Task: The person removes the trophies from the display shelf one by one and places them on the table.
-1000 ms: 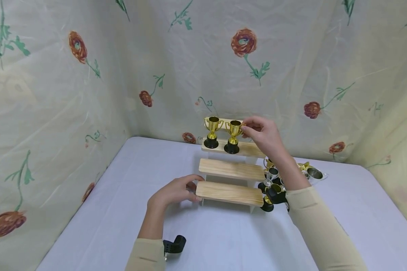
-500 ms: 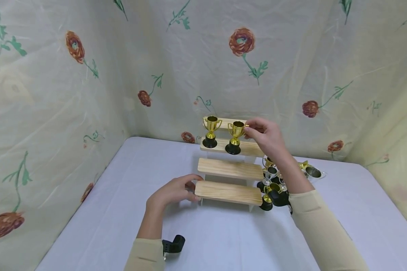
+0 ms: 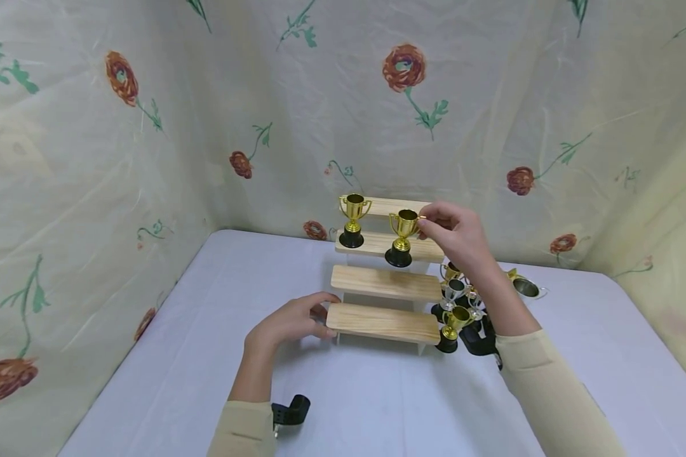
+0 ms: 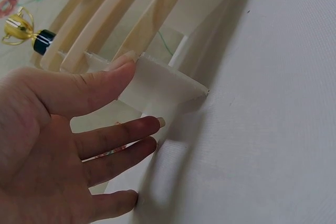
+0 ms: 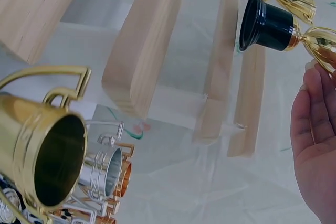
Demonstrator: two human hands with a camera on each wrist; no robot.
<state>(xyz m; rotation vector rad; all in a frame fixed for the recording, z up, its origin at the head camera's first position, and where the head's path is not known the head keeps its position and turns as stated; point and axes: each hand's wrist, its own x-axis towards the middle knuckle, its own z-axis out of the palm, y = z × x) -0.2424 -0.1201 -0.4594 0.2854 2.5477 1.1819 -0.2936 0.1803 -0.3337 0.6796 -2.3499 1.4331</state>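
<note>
My right hand [image 3: 456,236] pinches one handle of a small gold trophy cup [image 3: 406,223] with a black base. The cup overlaps the second-highest board in the head view; in the right wrist view its base [image 5: 269,23] shows to the side of the boards. A matching gold trophy [image 3: 354,208] stands upright at that board's left end. My left hand [image 3: 288,322] holds the left end of the stepped wooden display stand [image 3: 383,321], thumb and index finger around the lowest board's end. The other fingers [image 4: 123,135] extend beside the white side panel [image 4: 163,82].
Several gold, silver and bronze-coloured trophies cluster right of the stand, including a gold one [image 3: 456,320] near its front corner and a larger silver cup [image 3: 527,289] farther right. A white cloth covers the table [image 3: 206,355]. A flowered curtain [image 3: 297,82] hangs behind.
My right hand has drawn the pinched gold trophy to the right and slightly toward me, widening its gap from the other gold trophy. The left hand has stayed at the stand's end.
</note>
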